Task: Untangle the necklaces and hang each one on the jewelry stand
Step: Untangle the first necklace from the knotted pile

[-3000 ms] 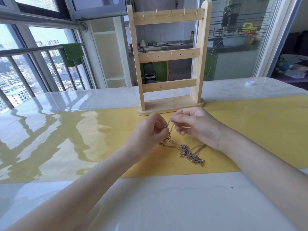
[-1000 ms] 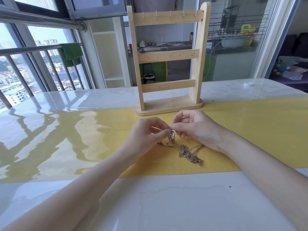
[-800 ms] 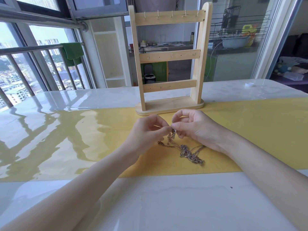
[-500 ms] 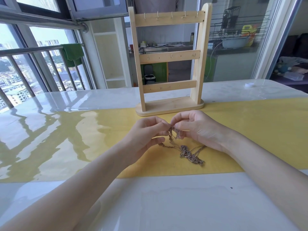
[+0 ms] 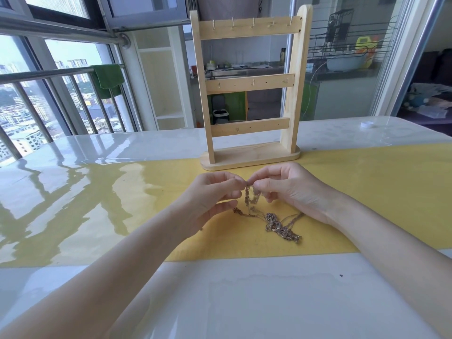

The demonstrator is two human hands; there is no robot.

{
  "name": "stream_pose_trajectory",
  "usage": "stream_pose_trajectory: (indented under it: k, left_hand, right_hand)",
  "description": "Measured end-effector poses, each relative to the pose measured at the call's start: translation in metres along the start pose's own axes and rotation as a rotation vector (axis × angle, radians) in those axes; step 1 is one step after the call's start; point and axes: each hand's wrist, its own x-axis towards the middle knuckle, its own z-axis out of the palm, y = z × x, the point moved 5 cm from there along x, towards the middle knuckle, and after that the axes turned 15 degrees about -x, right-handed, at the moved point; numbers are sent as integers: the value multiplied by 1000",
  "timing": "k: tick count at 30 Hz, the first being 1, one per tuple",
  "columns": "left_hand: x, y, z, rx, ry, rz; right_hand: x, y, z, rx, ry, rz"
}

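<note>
Grip: left hand [image 5: 210,199] and right hand [image 5: 291,189] each pinch necklaces [image 5: 274,221].
Handling: judged light, limp, snag-prone.
Hold: loose strand, 12 o'clock of clump.

Open yellow mat [image 5: 367,192] flanks the jewelry stand [image 5: 249,94] blocking ahead.

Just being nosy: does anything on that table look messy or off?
The necklaces lie knotted in one clump on the yellow mat, with both hands pinching a strand above it. The stand is upright, its hooks bare.
</note>
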Motion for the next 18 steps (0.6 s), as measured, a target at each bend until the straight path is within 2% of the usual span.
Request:
stream_pose_trajectory:
  k: [5,14,18]
  left_hand:
    - [-1,3,2,42,20,91]
    - [-1,6,11,423,-16,340]
    - [0,2,12,390,-38,291]
  right_hand:
    - [2,-2,0,-37,47,-2]
    - [2,1,6,24,-16,65]
    - [2,1,5,55,-37,68]
